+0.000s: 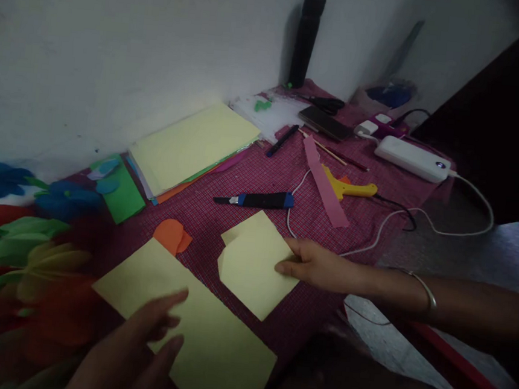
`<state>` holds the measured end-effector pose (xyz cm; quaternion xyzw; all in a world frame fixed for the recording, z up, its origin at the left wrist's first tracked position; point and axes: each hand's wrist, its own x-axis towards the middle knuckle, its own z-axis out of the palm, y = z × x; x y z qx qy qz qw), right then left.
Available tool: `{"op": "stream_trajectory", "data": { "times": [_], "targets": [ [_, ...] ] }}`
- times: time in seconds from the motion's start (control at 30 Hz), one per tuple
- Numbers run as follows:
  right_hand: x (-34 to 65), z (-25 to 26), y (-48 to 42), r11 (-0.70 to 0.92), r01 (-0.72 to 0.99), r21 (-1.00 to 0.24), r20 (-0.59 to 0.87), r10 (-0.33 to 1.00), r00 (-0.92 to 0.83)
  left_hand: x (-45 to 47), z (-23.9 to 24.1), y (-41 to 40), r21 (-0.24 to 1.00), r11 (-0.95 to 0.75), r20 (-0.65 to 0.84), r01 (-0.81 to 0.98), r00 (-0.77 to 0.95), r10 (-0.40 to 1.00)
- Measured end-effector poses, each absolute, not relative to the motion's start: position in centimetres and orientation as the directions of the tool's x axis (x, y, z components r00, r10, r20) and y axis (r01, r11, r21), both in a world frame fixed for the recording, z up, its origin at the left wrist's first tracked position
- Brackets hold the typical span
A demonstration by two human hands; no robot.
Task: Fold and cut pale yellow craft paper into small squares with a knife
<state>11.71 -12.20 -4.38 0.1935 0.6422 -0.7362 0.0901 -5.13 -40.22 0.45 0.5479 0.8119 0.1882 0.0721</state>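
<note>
My right hand [314, 265] pinches the right edge of a small pale yellow paper piece [253, 266] lying on the red checked cloth [242, 181]; a bangle sits on that wrist. My left hand [147, 336] lies with fingers stretched out on a larger pale yellow sheet [210, 341] at the front. A small orange paper scrap [172, 235] rests just above that sheet.
A blue-and-black craft knife [259, 200], a pink paper strip [324, 182], a yellow glue gun [351, 188] and white cables lie beyond. A stack of coloured sheets [191, 146] sits by the wall. Paper flowers [23, 246] fill the left. A white power bank [414, 158], phone and black bottle [307, 35] stand at the back.
</note>
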Motion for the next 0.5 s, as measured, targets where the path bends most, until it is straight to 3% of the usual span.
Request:
{"op": "stream_trajectory", "data": {
  "times": [0.03, 0.1, 0.13, 0.23, 0.33, 0.5],
  "targets": [
    [11.9, -4.5, -12.3, -0.15, 0.368, -0.918, -0.385, 0.11, -0.916, -5.8, 0.8, -38.3, 0.451, 0.34, 0.03, 0.825, -0.395, 0.918],
    [12.1, -4.6, -12.4, -0.135, 0.358, -0.924, -0.373, 0.102, -0.922, -6.9, 1.2, -34.5, 0.793, 0.38, -0.214, 0.476, -0.367, 0.905],
    [12.2, -4.7, -12.4, -0.127, 0.357, -0.925, -0.371, 0.103, -0.923, -7.3, 1.2, -32.8, 0.872, 0.385, -0.273, 0.303, -0.35, 0.896],
    [12.2, -4.8, -12.3, -0.108, 0.368, -0.923, -0.379, 0.1, -0.92, -7.8, 0.9, -29.6, 0.841, 0.541, -0.529, 0.007, -0.19, 0.827],
    [12.2, -4.8, -12.2, -0.096, 0.365, -0.926, -0.375, 0.124, -0.919, -7.7, 0.4, -28.5, 0.737, 0.676, -0.641, 0.021, -0.296, 0.708],
    [13.3, -4.6, -12.3, -0.047, 0.19, -0.981, -0.196, 0.276, -0.941, -7.9, -1.4, -27.0, 0.602, 0.69, -0.454, 0.402, -0.538, 0.71]
  ]
}}
